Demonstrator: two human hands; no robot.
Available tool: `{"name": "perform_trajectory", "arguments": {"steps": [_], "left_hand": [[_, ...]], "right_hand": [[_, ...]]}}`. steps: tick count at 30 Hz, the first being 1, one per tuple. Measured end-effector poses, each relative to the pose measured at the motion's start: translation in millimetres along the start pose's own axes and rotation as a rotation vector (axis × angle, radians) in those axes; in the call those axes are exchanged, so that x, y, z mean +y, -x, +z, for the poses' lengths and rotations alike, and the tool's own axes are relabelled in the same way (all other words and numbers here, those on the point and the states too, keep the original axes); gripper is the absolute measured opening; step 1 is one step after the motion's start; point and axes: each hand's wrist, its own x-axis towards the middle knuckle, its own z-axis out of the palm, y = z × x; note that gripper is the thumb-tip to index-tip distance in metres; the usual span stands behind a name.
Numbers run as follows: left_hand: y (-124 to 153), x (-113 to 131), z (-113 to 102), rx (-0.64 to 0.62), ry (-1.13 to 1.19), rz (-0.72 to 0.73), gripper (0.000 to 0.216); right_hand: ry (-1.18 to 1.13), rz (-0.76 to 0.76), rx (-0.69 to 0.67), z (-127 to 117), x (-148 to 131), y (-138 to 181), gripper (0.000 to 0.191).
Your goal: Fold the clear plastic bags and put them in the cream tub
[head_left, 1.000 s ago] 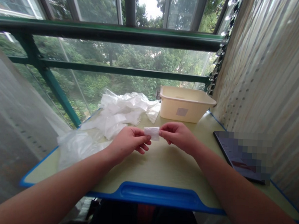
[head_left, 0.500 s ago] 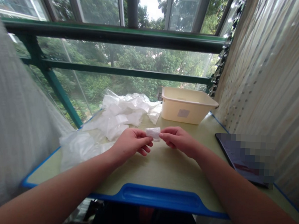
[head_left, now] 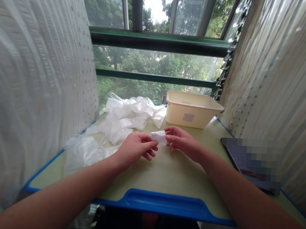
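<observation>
My blue-edged desk (head_left: 170,173)
Crumpled clear plastic bags (head_left: 128,115) lie left of the cream plastic tub (head_left: 194,115); small white packet (head_left: 159,136) before them.

Green-framed window (head_left: 156,43) — leafy daylight, sheer curtains (head_left: 36,81), blue-edged table (head_left: 163,204)

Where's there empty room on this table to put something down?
The biggest bare table patch lies between the blue front rim and the left hand and right hand, which pinch a white packet. A smaller one sits between the right hand, the cream tub and the dark flat thing. Plastic bags crowd the back left.
</observation>
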Motion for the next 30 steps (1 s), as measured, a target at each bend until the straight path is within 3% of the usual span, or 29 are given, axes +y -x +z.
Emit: {"name": "perform_trajectory", "arguments": {"steps": [5,18,23,30], "left_hand": [[1,1,-1,-0.044,0.018,0.012,0.021],[5,7,-12,-0.218,0.034,-0.106,0.034],[6,8,-11,-0.086,0.015,-0.027,0.034],[2,3,-2,0.000,0.016,0.000,0.025]], "right_hand": [[-0.023,0.011,-0.208,0,-1,2,0.029],[-0.011,0.039,-0.234,-2,-10,7,0.028],[0.030,0.027,-0.245,-1,-10,7,0.029],[0.120,0.017,-0.254,2,-14,11,0.029]]}}
